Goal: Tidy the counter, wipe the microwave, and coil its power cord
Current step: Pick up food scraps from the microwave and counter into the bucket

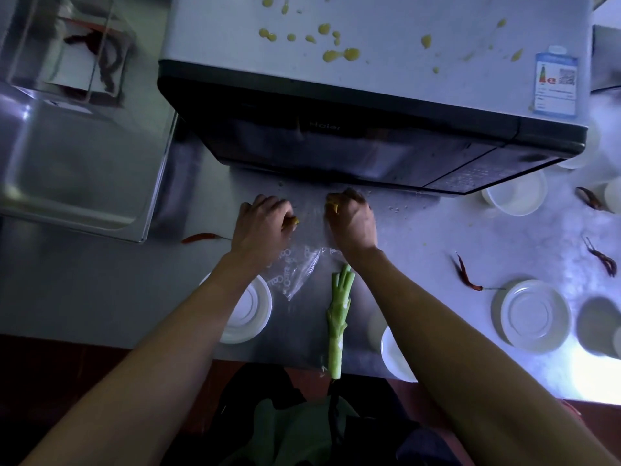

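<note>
Below the Haier microwave, left hand and right hand each grasp yellow scraps.

Steel counter — microwave, plates, chilies, scallion, plastic bag

You can read "Haier" on the microwave door's top edge. The plastic bag under your wrists carries repeated white lettering, too broken to read. The energy label on the microwave's top is illegible.
</note>
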`<state>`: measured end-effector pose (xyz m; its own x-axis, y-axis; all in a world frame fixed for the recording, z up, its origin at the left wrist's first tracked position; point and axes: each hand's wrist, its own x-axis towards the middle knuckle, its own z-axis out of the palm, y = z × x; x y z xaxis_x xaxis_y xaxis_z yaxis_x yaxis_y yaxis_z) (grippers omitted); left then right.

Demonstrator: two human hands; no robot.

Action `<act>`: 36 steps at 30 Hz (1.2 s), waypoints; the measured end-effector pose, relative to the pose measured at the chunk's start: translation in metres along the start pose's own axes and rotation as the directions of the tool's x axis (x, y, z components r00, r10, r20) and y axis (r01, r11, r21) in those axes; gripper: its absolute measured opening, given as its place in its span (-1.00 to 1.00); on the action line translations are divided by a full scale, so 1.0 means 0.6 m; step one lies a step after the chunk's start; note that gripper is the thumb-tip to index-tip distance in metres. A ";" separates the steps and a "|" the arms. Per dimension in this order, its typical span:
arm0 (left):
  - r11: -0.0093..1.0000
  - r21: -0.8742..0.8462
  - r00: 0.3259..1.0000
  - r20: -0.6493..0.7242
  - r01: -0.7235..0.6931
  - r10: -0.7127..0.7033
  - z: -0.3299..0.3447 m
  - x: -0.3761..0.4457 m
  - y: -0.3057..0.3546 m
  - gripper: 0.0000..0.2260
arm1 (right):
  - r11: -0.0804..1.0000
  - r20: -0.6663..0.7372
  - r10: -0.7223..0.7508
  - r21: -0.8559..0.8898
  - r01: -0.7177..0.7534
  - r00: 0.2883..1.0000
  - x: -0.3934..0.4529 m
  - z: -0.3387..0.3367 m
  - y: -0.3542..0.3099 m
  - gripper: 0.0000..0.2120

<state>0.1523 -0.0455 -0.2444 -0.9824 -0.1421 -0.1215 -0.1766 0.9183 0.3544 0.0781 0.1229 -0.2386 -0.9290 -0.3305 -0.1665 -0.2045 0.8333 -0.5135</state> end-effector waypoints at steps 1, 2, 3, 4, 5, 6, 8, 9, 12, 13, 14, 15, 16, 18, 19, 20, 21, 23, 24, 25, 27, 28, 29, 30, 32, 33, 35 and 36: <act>1.000 0.000 1.000 0.004 -0.002 0.002 0.000 0.001 -0.001 -0.89 | 1.000 0.003 0.008 -0.010 -0.008 1.000 0.000 0.000 -0.002 -0.91; 1.000 -0.001 1.000 0.006 -0.003 0.003 0.000 0.001 -0.001 -0.89 | 1.000 0.007 0.013 -0.016 -0.013 1.000 0.000 -0.001 -0.004 -0.91; 1.000 -0.004 1.000 0.008 -0.003 0.003 0.000 0.001 -0.001 -0.89 | 1.000 0.014 0.014 -0.024 -0.014 1.000 0.000 -0.001 -0.005 -0.90; 1.000 -0.006 1.000 0.012 -0.003 0.003 0.000 0.002 -0.001 -0.89 | 0.999 0.023 0.012 -0.035 -0.012 1.000 -0.001 -0.002 -0.007 -0.89; 1.000 -0.009 1.000 0.016 -0.002 0.002 0.000 0.002 -0.001 -0.89 | 0.999 0.032 0.011 -0.050 -0.009 0.999 -0.001 -0.003 -0.008 -0.88; 1.000 -0.016 1.000 0.020 -0.001 0.002 -0.001 0.002 -0.002 -0.89 | 0.998 0.041 0.013 -0.066 -0.010 0.999 -0.002 -0.003 -0.009 -0.87; 0.999 -0.035 1.000 0.021 -0.003 0.003 -0.003 0.001 -0.002 -0.90 | 0.995 0.055 0.025 -0.100 -0.019 0.998 -0.001 -0.001 -0.012 -0.85; 0.999 -0.042 1.000 0.019 -0.005 0.006 -0.004 0.001 -0.002 -0.90 | 0.992 0.068 0.034 -0.123 -0.026 0.997 0.001 0.001 -0.014 -0.84; 0.999 -0.047 1.000 0.023 -0.014 0.015 -0.008 -0.001 -0.003 -0.91 | 0.975 0.113 0.071 -0.219 -0.045 0.991 0.008 0.006 -0.023 -0.77; 0.999 -0.047 1.000 0.026 -0.015 0.017 -0.009 -0.001 -0.004 -0.91 | 0.969 0.121 0.083 -0.241 -0.052 0.989 0.010 0.007 -0.026 -0.75; 0.999 -0.048 0.999 0.026 -0.019 0.020 -0.010 -0.002 -0.004 -0.91 | 0.964 0.126 0.089 -0.259 -0.054 0.988 0.011 0.008 -0.028 -0.73; 0.998 -0.051 0.999 0.024 -0.025 0.026 -0.011 -0.002 -0.006 -0.91 | 0.961 0.127 0.089 -0.273 -0.052 0.988 0.011 0.008 -0.028 -0.72; 0.998 -0.054 0.999 0.021 -0.032 0.033 -0.013 -0.004 -0.007 -0.91 | 0.957 0.122 0.083 -0.287 -0.045 0.989 0.009 0.008 -0.028 -0.73; 0.997 -0.059 0.999 0.017 -0.050 0.051 -0.016 -0.005 -0.009 -0.90 | 0.955 0.084 0.065 -0.294 -0.038 0.994 -0.001 0.004 -0.024 -0.76; 0.996 -0.065 0.998 0.017 -0.061 0.062 -0.017 -0.005 -0.010 -0.90 | 0.959 0.054 0.060 -0.279 -0.042 0.997 -0.007 0.001 -0.021 -0.78; 0.995 -0.074 0.997 0.021 -0.072 0.074 -0.019 -0.004 -0.011 -0.90 | 0.966 0.023 0.057 -0.253 -0.049 0.998 -0.015 -0.003 -0.018 -0.80; 0.993 -0.085 0.996 0.029 -0.087 0.089 -0.021 -0.003 -0.010 -0.89 | 0.974 -0.011 0.058 -0.221 -0.059 0.998 -0.023 -0.007 -0.015 -0.82; 0.988 -0.096 0.991 0.046 -0.124 0.129 -0.026 0.002 -0.005 -0.89 | 0.980 -0.067 0.079 -0.175 -0.090 0.995 -0.043 -0.018 -0.008 -0.86; 0.985 -0.095 0.987 0.052 -0.145 0.150 -0.028 0.004 -0.001 -0.89 | 0.981 -0.084 0.094 -0.161 -0.106 0.992 -0.053 -0.024 -0.004 -0.87; 0.981 -0.092 0.983 0.054 -0.169 0.174 -0.031 0.008 0.004 -0.90 | 0.982 -0.098 0.109 -0.143 -0.122 0.989 -0.063 -0.030 0.002 -0.88; 0.970 -0.091 0.972 0.052 -0.225 0.230 -0.035 0.014 0.021 -0.90 | 0.982 -0.136 0.155 -0.083 -0.167 0.979 -0.084 -0.044 0.013 -0.90; 0.963 -0.091 0.964 0.052 -0.255 0.261 -0.037 0.017 0.031 -0.91 | 0.979 -0.157 0.189 -0.048 -0.199 0.969 -0.096 -0.052 0.020 -0.92; 0.954 -0.089 0.955 0.057 -0.286 0.291 -0.039 0.020 0.043 -0.91 | 0.972 -0.177 0.225 -0.020 -0.232 0.958 -0.108 -0.060 0.027 -0.94; 0.945 -0.086 0.945 0.066 -0.315 0.321 -0.041 0.021 0.057 -0.92 | 0.964 -0.191 0.261 0.001 -0.265 0.946 -0.121 -0.067 0.035 -0.94; 0.927 -0.084 0.923 0.091 -0.367 0.374 -0.042 0.021 0.088 -0.93 | 0.946 -0.216 0.323 0.049 -0.320 0.921 -0.150 -0.082 0.052 -0.94; 0.916 -0.084 0.911 0.104 -0.392 0.399 -0.042 0.020 0.106 -0.94 | 0.937 -0.232 0.351 0.077 -0.342 0.907 -0.165 -0.091 0.060 -0.94; 0.890 -0.084 0.880 0.131 -0.448 0.456 -0.039 0.015 0.145 -0.94 | 0.918 -0.262 0.396 0.118 -0.378 0.880 -0.196 -0.108 0.079 -0.95; 0.875 -0.084 0.863 0.144 -0.477 0.484 -0.036 0.011 0.166 -0.94 | 0.913 -0.280 0.409 0.133 -0.387 0.869 -0.211 -0.116 0.089 -0.95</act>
<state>0.1269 0.0367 -0.1898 -0.9244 0.3756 -0.0671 0.3090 0.8401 0.4458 0.1634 0.2404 -0.1863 -0.9769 0.1775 -0.1192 0.2137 0.8292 -0.5164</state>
